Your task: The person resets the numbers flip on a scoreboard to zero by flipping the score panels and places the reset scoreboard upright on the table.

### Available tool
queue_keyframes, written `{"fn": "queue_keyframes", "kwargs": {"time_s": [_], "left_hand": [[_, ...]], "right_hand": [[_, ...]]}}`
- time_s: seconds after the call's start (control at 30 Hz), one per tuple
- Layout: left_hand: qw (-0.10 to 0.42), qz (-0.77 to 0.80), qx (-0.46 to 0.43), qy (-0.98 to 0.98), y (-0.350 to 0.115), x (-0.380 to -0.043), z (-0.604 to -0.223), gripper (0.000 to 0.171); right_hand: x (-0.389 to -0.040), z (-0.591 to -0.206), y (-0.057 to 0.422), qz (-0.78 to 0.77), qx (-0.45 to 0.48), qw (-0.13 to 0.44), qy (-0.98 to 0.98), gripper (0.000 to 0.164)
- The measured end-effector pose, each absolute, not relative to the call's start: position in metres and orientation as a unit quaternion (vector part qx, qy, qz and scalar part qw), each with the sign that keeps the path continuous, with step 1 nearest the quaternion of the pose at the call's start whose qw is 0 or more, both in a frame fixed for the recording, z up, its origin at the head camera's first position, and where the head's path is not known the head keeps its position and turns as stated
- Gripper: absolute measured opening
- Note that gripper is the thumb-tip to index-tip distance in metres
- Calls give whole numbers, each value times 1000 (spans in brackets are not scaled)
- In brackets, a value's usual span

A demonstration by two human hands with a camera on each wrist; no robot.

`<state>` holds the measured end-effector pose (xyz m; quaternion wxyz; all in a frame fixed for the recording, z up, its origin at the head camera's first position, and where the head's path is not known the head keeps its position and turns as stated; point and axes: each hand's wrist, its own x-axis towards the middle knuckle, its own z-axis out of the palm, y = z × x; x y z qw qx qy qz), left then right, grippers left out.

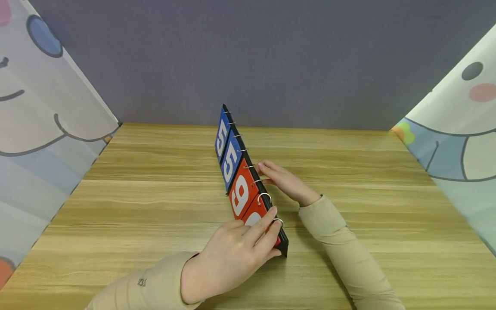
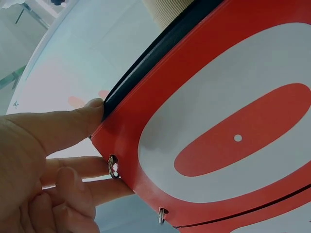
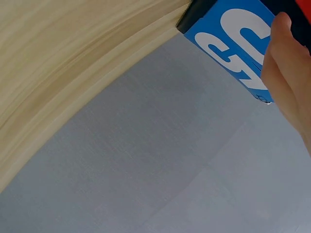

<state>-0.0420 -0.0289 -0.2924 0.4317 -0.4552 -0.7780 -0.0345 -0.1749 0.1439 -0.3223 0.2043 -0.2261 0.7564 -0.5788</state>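
Note:
A tabletop flip scoreboard stands on edge, its length running away from me. Blue cards with white 5s are at its far half, and red cards with white numerals at its near half. Metal rings line its black top edge. My left hand grips the near end; in the left wrist view its thumb lies on the corner and its fingers are by a ring. My right hand is at the right side, fingers fairly straight with tips at the top edge. In the right wrist view that hand overlaps the blue cards.
The scoreboard rests on a wood-grain table. A grey wall panel rises behind the table, and cartoon-printed panels stand along both sides.

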Motion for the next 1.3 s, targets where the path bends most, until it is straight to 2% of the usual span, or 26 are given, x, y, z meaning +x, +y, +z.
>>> {"fn": "queue_keyframes", "kwargs": {"time_s": [0.4, 0.6, 0.87, 1.1, 1.3], "left_hand": [[433, -34, -454, -778, -29, -42, -293, 45], [438, -35, -452, -776, -29, -41, -293, 46], [412, -32, -448, -793, -30, -40, -294, 44], [414, -30, -446, -793, -30, -39, -293, 45], [403, -31, -444, -799, -30, -38, -293, 44]], "right_hand": [[-178, -322, 145, -566, -216, 196, 771, 40], [-176, -309, 161, -476, -196, 202, 833, 45], [-171, -279, 199, -352, -162, 118, 914, 40], [-168, -269, 212, -442, -67, 73, 892, 42], [-160, -260, 217, -596, -75, 28, 799, 37]]}}
